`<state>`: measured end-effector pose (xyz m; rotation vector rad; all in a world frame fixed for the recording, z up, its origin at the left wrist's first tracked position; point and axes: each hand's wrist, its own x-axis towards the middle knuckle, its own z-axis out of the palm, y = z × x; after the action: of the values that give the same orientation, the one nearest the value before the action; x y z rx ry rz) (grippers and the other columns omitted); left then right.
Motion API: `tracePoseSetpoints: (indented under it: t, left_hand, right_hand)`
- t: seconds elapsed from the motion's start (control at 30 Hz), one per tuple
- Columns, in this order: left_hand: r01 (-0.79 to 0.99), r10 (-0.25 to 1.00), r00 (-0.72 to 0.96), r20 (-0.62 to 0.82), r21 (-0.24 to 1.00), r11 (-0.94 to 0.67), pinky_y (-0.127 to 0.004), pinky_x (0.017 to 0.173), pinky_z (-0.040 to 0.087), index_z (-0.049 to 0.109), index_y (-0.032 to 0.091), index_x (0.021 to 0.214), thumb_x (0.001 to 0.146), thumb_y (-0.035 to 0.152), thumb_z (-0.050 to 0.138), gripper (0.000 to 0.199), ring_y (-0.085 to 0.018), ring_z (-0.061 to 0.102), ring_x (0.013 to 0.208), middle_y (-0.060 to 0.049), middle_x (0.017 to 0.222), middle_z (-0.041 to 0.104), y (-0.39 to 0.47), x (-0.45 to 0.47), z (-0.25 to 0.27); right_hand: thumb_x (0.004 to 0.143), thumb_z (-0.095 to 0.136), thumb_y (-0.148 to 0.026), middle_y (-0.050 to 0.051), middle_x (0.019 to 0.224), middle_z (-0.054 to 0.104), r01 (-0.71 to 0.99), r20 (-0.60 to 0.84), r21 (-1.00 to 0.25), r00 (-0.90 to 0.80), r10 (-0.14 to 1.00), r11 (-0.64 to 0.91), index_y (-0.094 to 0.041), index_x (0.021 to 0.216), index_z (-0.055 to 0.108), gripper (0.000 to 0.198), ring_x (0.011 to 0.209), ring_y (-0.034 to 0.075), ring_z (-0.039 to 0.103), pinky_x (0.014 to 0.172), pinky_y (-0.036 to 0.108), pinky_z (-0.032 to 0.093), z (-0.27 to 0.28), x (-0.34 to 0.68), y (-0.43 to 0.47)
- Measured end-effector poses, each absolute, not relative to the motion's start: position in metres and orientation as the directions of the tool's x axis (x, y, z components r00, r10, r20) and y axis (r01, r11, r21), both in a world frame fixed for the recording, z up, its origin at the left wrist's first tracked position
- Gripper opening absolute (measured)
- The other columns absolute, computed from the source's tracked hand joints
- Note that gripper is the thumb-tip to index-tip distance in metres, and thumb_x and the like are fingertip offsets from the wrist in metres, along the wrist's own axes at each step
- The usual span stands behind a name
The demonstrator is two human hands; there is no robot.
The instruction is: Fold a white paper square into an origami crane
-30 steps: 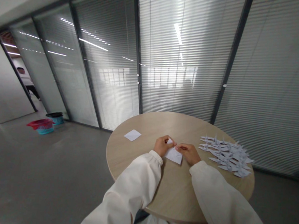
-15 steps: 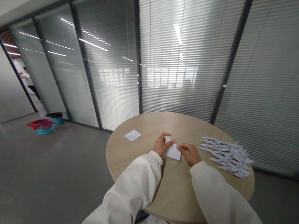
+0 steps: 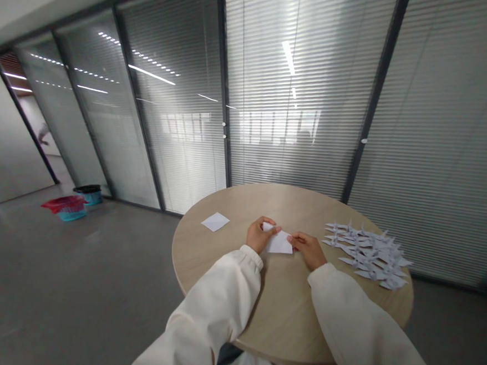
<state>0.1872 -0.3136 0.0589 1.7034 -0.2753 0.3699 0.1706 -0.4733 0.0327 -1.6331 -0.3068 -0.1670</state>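
Between my hands, over the middle of the table, is a small white sheet of paper (image 3: 280,243). My left hand (image 3: 260,235) grips its upper left part, thumb on top and fingers behind. On the right edge, the thumb and fingers of my right hand (image 3: 308,249) pinch the same paper. Off to the left lies a stack or sheet of square white paper (image 3: 215,221), touched by neither hand. Right of my right hand, many folded paper cranes (image 3: 370,252) lie close together in rows.
The round wooden table (image 3: 288,319) stands before a glass partition (image 3: 300,86) with blinds. On the floor at left are a blue bin with a red liner (image 3: 67,209) and another with a black liner (image 3: 90,193). A blurred person (image 3: 43,133) shows in the doorway.
The paper has turned slightly, its lower edge now nearly level. My left hand has shifted a little left; the right keeps its pinch. The person in the doorway is now mostly out of sight.
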Motion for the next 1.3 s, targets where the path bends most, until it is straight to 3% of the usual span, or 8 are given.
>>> tracePoseSetpoints:
  t: [0.23,0.53,0.67,0.8,1.0,1.13,1.3]
  left_hand:
    - [-0.34,-0.086,0.939,0.332,0.935,-0.102,-0.02,0.052,0.037,0.064,0.012,0.078,0.056,0.04,0.067,0.036,-0.01,0.051,0.055,-0.003,0.063,0.061,-0.315,0.186,0.058]
    - [-0.177,-0.293,0.939,0.177,0.984,0.028,-0.021,0.053,0.039,0.064,0.01,0.081,0.056,0.046,0.067,0.045,-0.009,0.051,0.055,-0.004,0.064,0.061,-0.317,0.195,0.046]
    - [-0.152,-0.303,0.941,0.149,0.988,0.013,-0.019,0.05,0.037,0.065,0.009,0.076,0.054,0.048,0.067,0.045,-0.008,0.049,0.052,-0.004,0.061,0.059,-0.317,0.191,0.049]
    - [-0.112,-0.347,0.931,0.11,0.994,0.015,-0.02,0.051,0.038,0.065,0.009,0.075,0.05,0.047,0.07,0.046,-0.01,0.051,0.055,-0.004,0.064,0.06,-0.318,0.187,0.053]
    - [-0.164,-0.4,0.91,0.107,0.98,-0.111,-0.019,0.045,0.032,0.065,0.009,0.07,0.052,0.05,0.066,0.045,-0.008,0.045,0.047,-0.001,0.053,0.054,-0.317,0.189,0.047]
    - [-0.132,-0.254,0.959,0.125,0.991,-0.009,-0.019,0.044,0.031,0.063,0.008,0.071,0.053,0.051,0.065,0.046,-0.008,0.045,0.045,-0.001,0.054,0.054,-0.315,0.197,0.042]
    - [-0.07,-0.161,0.981,0.104,0.976,0.207,-0.02,0.047,0.037,0.062,0.008,0.075,0.052,0.047,0.069,0.046,-0.009,0.049,0.049,-0.003,0.059,0.057,-0.313,0.202,0.04]
  right_hand:
    - [0.067,0.053,-0.051,0.002,0.068,0.062,0.375,0.382,-0.918,0.924,-0.03,-0.131,-0.018,0.073,0.059,0.034,0.067,0.018,0.056,0.058,0.026,0.042,0.036,0.169,-0.477]
    - [0.066,0.054,-0.049,0.005,0.072,0.064,0.38,0.402,-0.914,0.896,-0.187,-0.143,-0.016,0.076,0.061,0.036,0.069,0.019,0.056,0.058,0.026,0.042,0.041,0.168,-0.478]
    - [0.065,0.054,-0.052,0.007,0.075,0.065,0.407,0.447,-0.89,0.868,-0.216,-0.205,-0.015,0.076,0.064,0.039,0.07,0.021,0.057,0.06,0.028,0.042,0.041,0.168,-0.48]
    - [0.067,0.054,-0.049,0.007,0.078,0.066,0.416,0.463,-0.876,0.867,-0.185,-0.244,-0.015,0.077,0.065,0.037,0.072,0.021,0.057,0.061,0.028,0.043,0.037,0.171,-0.482]
    - [0.072,0.052,-0.041,0.006,0.09,0.064,0.462,0.485,-0.849,0.874,-0.029,-0.256,-0.017,0.091,0.064,0.033,0.081,0.02,0.056,0.071,0.029,0.043,0.037,0.17,-0.48]
    - [0.074,0.048,-0.03,0.005,0.107,0.055,0.565,0.584,-0.785,0.812,-0.002,-0.254,-0.024,0.112,0.054,0.038,0.097,0.019,0.05,0.08,0.03,0.042,0.043,0.164,-0.477]
    - [0.072,0.05,-0.023,0.006,0.109,0.048,0.661,0.632,-0.691,0.749,0.198,-0.293,-0.026,0.096,0.062,0.027,0.103,0.019,0.045,0.077,0.028,0.044,0.042,0.16,-0.473]
